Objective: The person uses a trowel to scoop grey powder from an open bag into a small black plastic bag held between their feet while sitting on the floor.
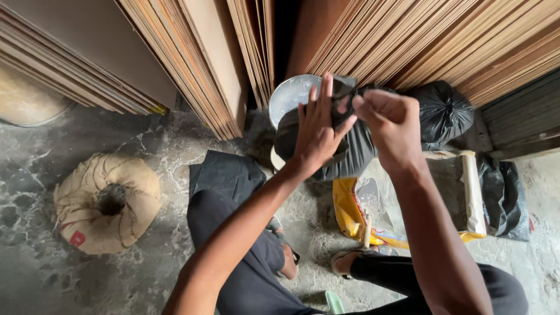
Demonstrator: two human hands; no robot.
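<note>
Count on floor: three black plastic bags [344,146] [443,111] [504,198], one rolled burlap sack [108,201], one yellow sack [353,216], one round white lid [291,96].

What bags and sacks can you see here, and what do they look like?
Black plastic bag: centre, neck held by left hand and right hand.
Tied black bag: right, by boards.
Yellow sack: floor, open.
Tan sack: left, rolled down, small red label.

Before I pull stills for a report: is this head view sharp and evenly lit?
Head view: mostly sharp, soft daylight, no glare; wide-angle lens splays the stacked boards; the hands, left and right, look slightly soft; the black plastic bag they grip loses detail in its dark folds.
</note>
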